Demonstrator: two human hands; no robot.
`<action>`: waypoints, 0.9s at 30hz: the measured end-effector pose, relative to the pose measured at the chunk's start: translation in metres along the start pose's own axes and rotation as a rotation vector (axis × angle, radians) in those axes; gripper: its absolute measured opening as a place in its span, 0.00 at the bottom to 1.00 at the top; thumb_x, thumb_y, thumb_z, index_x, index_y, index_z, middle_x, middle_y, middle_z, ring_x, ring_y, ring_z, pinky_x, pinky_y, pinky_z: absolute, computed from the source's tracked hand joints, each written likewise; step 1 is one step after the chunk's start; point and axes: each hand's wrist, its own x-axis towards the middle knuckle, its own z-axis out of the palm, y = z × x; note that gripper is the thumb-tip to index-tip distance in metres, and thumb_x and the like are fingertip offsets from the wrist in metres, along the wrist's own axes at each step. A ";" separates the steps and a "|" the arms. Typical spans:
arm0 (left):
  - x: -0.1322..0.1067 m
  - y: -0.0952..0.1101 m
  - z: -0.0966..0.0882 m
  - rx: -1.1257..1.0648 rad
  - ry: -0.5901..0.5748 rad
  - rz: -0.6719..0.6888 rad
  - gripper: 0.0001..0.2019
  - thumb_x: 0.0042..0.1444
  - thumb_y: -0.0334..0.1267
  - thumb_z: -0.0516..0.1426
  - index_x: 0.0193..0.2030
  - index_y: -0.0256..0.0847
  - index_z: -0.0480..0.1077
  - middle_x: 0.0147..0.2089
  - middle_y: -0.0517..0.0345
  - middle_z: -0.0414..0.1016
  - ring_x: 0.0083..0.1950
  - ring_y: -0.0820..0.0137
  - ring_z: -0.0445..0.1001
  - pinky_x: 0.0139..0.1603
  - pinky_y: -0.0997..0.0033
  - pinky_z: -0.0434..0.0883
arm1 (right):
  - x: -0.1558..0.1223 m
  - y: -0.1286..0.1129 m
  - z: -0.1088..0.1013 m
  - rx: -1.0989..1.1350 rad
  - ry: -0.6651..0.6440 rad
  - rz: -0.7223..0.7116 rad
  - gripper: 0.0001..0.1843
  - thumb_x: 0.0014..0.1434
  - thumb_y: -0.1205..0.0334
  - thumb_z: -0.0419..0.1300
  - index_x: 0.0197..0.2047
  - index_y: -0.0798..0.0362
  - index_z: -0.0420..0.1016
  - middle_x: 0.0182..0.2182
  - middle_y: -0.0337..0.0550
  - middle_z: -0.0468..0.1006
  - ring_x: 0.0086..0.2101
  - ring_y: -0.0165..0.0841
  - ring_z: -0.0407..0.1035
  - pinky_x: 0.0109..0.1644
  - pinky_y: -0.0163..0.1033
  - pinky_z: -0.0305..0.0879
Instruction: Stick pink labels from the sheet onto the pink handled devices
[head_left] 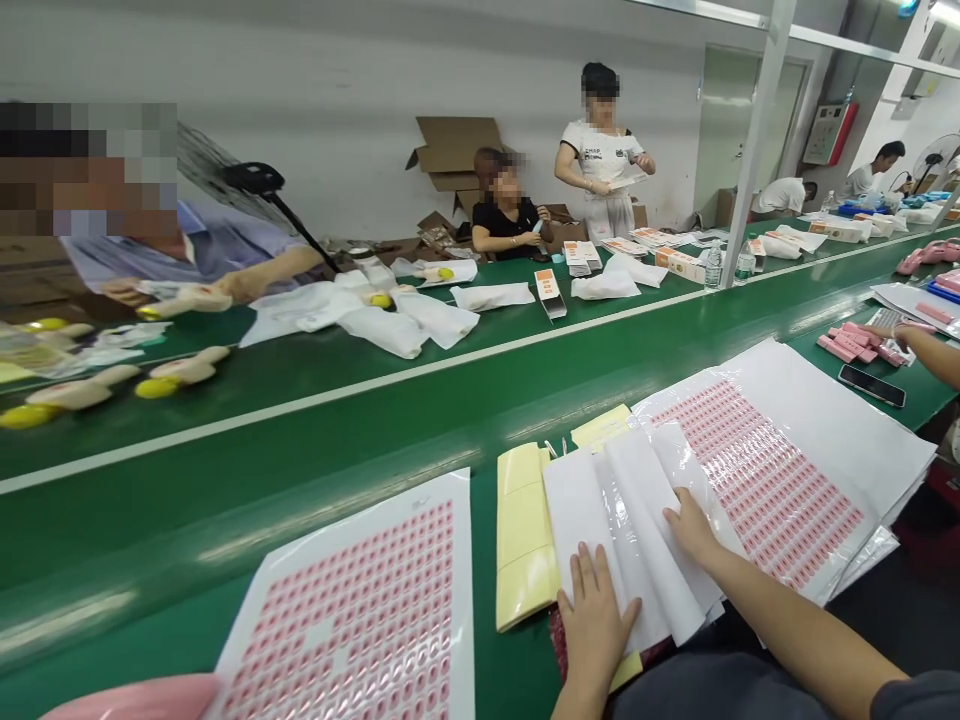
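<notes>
My left hand (596, 620) lies flat with its fingers spread on a folded white sheet (574, 500). Just right of it, my right hand (694, 530) pinches the raised, curled part of that white sheet; some of its fingertips are hidden. Clear glossy film shows along the folds. Under the paper's near edge, a dark red bubble-wrap piece (557, 640) peeks out. Yellow folded sheets (525, 535) lie against the left side. To the right, a sheet of pink oval stickers (757, 480) rests on large white sheets (832, 420).
Another pink sticker sheet (375, 610) lies left, beside a pink rounded object (135, 700). A phone (871, 385) and pink blocks (855, 343) lie right, near another person's hand (904, 335). Across the green belt (300, 470), co-workers handle white-wrapped items; a post (757, 140) stands there.
</notes>
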 end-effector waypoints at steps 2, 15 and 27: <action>0.000 -0.004 0.006 -0.028 0.020 0.037 0.32 0.47 0.32 0.52 0.62 0.34 0.56 0.67 0.37 0.50 0.67 0.46 0.47 0.57 0.38 0.55 | 0.001 0.006 -0.001 -0.010 0.049 -0.030 0.22 0.53 0.65 0.51 0.52 0.61 0.63 0.50 0.55 0.71 0.52 0.40 0.65 0.56 0.42 0.58; 0.009 -0.110 -0.016 -0.115 0.369 0.013 0.18 0.55 0.48 0.50 0.45 0.40 0.70 0.51 0.45 0.73 0.55 0.55 0.69 0.55 0.51 0.66 | -0.003 0.036 -0.003 -0.208 0.190 -0.319 0.26 0.55 0.71 0.45 0.57 0.56 0.63 0.52 0.55 0.68 0.53 0.45 0.61 0.58 0.53 0.57; 0.015 -0.119 -0.023 -0.087 0.232 0.109 0.19 0.52 0.39 0.54 0.52 0.43 0.67 0.54 0.52 0.72 0.55 0.62 0.70 0.51 0.63 0.71 | -0.001 -0.060 0.041 -0.648 -0.323 -1.112 0.15 0.51 0.78 0.50 0.36 0.57 0.73 0.39 0.52 0.75 0.41 0.38 0.68 0.45 0.42 0.69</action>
